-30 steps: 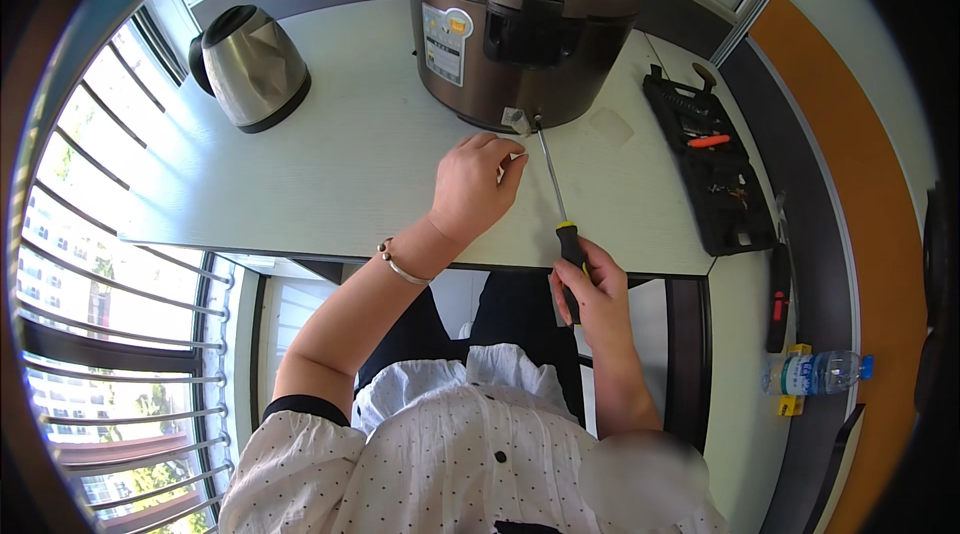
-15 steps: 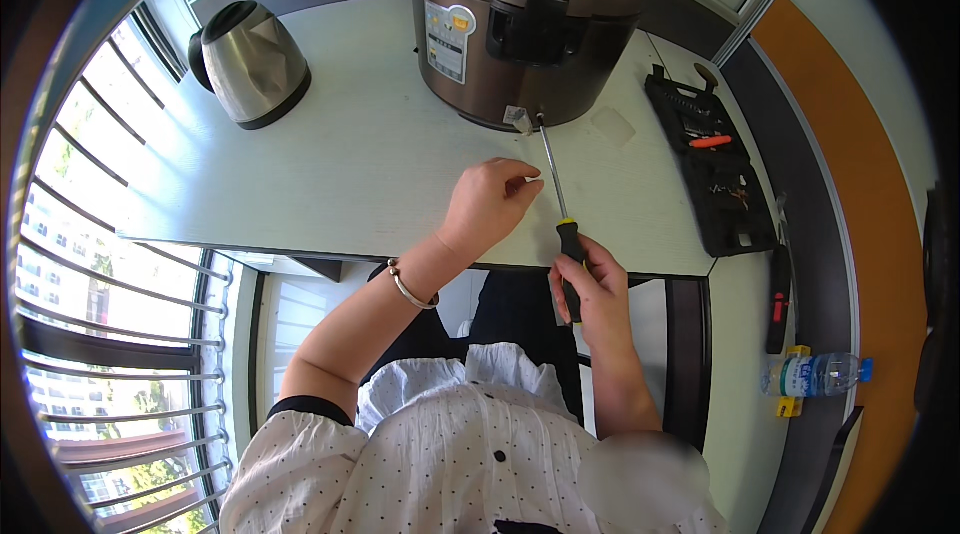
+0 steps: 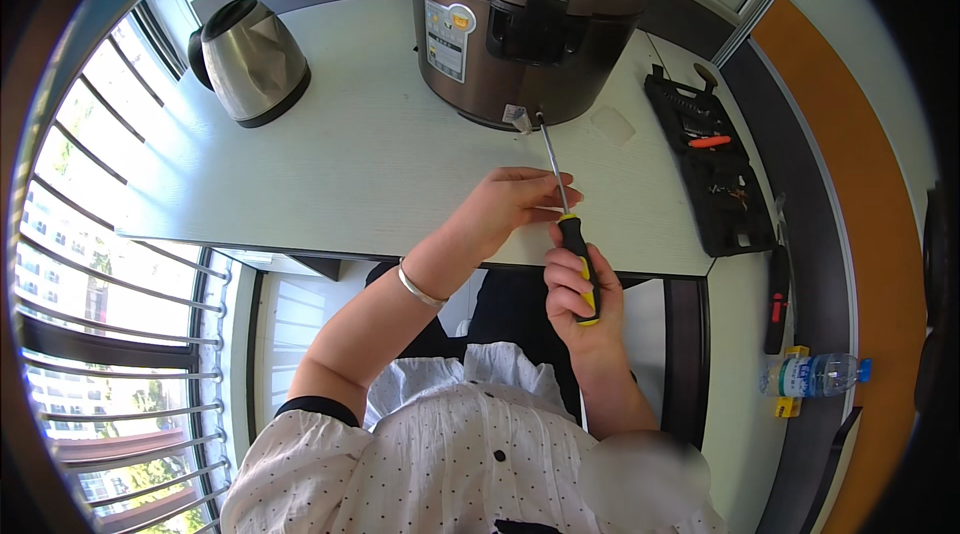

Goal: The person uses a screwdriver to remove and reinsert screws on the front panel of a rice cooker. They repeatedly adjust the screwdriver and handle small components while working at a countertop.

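Note:
My right hand (image 3: 585, 289) is wrapped around the black-and-yellow handle of a long screwdriver (image 3: 582, 264). The metal shaft runs up and slightly left, its tip at the lower front of a brown rice cooker (image 3: 590, 54). My left hand (image 3: 515, 199) has its fingers and thumb around the shaft just above the handle. A small torn sticker flap (image 3: 518, 119) hangs on the cooker beside the tip. Whatever the tip meets is too small to make out.
A steel kettle (image 3: 255, 69) stands at the left of the white table (image 3: 330, 164). On the right lie an open black tool case (image 3: 725, 194), a black-and-red tool (image 3: 777, 304) and a water bottle (image 3: 820, 374). A pale translucent piece (image 3: 612, 126) lies beside the cooker.
My left hand has moved right from beside the screwdriver to its shaft. My right hand has turned the handle and changed its grip, fingers now wrapped over it. The tip stays at the cooker.

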The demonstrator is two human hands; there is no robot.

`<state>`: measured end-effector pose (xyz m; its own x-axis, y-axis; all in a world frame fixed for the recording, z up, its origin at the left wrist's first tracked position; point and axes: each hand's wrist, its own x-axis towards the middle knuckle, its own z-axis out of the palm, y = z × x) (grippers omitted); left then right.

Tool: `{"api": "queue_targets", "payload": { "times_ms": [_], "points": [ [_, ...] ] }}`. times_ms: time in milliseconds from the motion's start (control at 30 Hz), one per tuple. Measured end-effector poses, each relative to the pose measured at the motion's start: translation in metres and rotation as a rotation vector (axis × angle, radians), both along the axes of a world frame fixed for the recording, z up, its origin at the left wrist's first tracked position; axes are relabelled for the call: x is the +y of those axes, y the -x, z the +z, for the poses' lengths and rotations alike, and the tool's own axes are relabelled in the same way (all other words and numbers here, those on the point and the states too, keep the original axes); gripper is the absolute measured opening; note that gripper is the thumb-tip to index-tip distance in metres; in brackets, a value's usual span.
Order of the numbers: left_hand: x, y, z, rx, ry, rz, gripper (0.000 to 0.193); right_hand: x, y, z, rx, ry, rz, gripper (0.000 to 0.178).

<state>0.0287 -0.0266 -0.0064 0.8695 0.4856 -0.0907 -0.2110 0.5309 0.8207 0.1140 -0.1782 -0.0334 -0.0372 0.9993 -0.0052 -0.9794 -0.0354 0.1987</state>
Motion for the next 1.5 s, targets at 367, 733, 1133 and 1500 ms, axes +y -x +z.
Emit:
{"api": "queue_targets", "payload": {
  "times_ms": [367, 733, 1133, 1500],
  "points": [
    [0.002, -0.007, -0.004, 0.144, 0.065, 0.152, 0.023, 0.001, 0.022, 0.018, -1.649, 0.491, -0.398, 0.047],
    [0.004, -0.002, -0.002, 0.038, 0.098, 0.101, 0.027, -0.001, 0.017, 0.010, 0.011, 0.013, -0.061, 0.043],
    [0.006, -0.009, -0.004, 0.186, 0.041, 0.202, 0.022, -0.002, 0.023, 0.024, -1.372, 0.373, -0.248, 0.038],
    [0.008, -0.014, 0.000, 0.162, -0.047, 0.183, 0.026, 0.000, 0.004, 0.007, 0.085, -0.141, 0.062, 0.047]
  ]
}}
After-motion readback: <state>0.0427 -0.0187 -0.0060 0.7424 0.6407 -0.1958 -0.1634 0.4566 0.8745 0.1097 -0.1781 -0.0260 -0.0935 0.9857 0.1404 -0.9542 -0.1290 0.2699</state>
